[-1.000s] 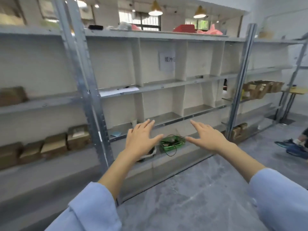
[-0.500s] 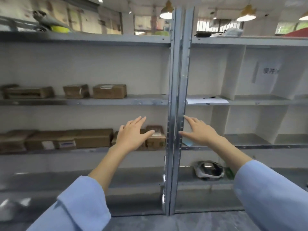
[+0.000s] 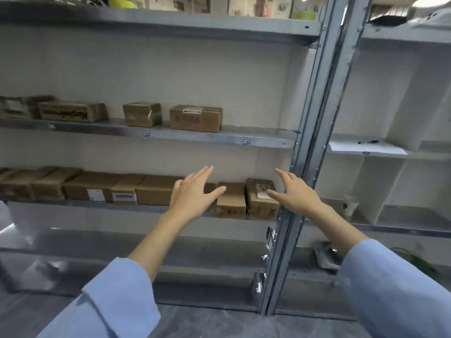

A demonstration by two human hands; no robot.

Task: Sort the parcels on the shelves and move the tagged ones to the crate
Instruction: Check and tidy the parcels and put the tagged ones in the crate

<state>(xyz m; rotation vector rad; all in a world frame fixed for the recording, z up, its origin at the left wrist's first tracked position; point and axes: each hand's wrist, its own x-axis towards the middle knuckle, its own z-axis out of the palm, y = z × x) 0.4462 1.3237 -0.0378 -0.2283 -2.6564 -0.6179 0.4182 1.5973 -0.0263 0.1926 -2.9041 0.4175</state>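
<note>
Brown cardboard parcels stand on two metal shelves. The lower shelf (image 3: 80, 203) carries a long row of several parcels, ending at the right with a small box (image 3: 231, 203) and a box with a white label (image 3: 261, 200). The upper shelf (image 3: 244, 137) holds a box topped by a white tag (image 3: 195, 118), a smaller taped box (image 3: 142, 113) and a printed box (image 3: 70, 112). My left hand (image 3: 195, 193) and my right hand (image 3: 296, 193) are held out with straight fingers in front of the lower row, holding nothing. No crate is visible.
A steel upright post (image 3: 307, 152) divides the shelving just right of my right hand. The right bay holds a sheet of paper with a pen (image 3: 366, 147), a paper cup (image 3: 350, 206) and a white device (image 3: 325, 257) low down. The bottom shelf (image 3: 146, 250) is bare metal.
The view has swung left and closer to the parcel bay; the post now stands further right. Both hands stay outstretched and empty, now in front of the lower row's right end.
</note>
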